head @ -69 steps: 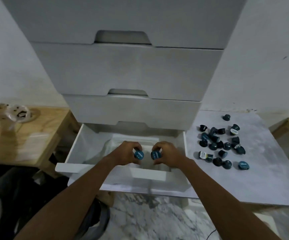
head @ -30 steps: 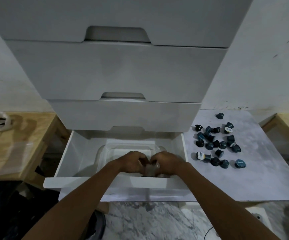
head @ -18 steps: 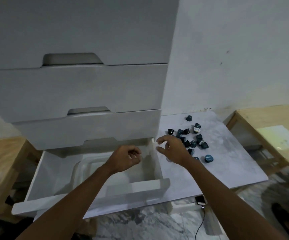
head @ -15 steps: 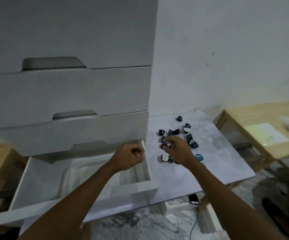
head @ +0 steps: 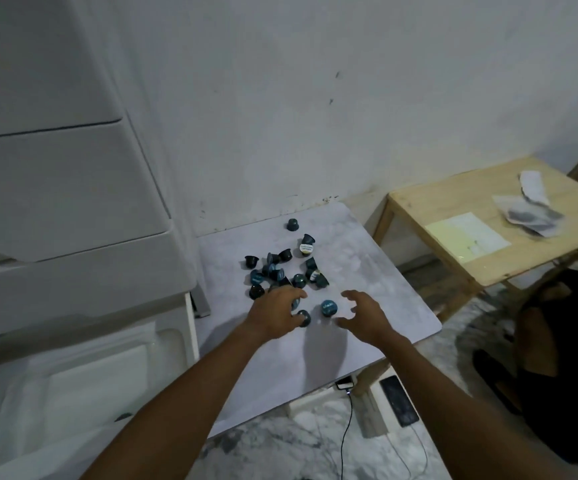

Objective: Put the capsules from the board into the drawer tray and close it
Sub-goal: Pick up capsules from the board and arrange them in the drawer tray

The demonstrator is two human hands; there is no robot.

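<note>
Both hands are working over the board (head: 315,348) now, going for another pick. The left hand (head: 277,315) is curling down at the six o'clock edge of the capsule cluster (head: 280,271), fingers bent over a dark capsule (head: 304,317) by its fingertips; whether it is actually gripping one I cannot tell, since the palm is covering whatever lies beneath. The right hand (head: 363,315) is hovering with fingers spread wide and empty, a blue-topped capsule (head: 328,307) sitting just at its nine o'clock, between the two hands.

By my reading, this is the gathering step, with plenty left: well over a dozen capsules are still lying on the board, one lone capsule (head: 292,224) off at twelve o'clock. Next, each hand is needing to close on a capsule and carry it toward eight o'clock, to the tray (head: 83,382) in the open drawer (head: 190,341).

The tray is blurring out at the frame edge, so its contents are hard to make out, and the drawer front is cut off.
</note>
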